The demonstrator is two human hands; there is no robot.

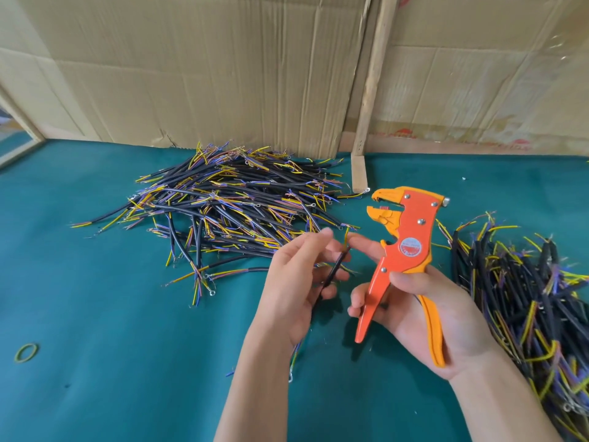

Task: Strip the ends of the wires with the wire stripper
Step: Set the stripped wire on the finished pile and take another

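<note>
My right hand (424,317) grips the handles of an orange and yellow wire stripper (403,250), whose open jaws point up and left. My left hand (296,282) holds a short black cable (333,271) with thin coloured cores at its upper end. The right index fingertip touches a yellow core at that end. The cable's lower end, with coloured cores and a ring terminal, hangs below my left wrist. The stripper's jaws are above and to the right of the cable, apart from it.
A large heap of black cables with yellow, blue and purple cores (229,202) lies on the green table (127,362) behind my left hand. A second heap (526,298) lies at the right edge. Cardboard sheets (207,65) stand along the back. A green rubber band (26,352) lies left.
</note>
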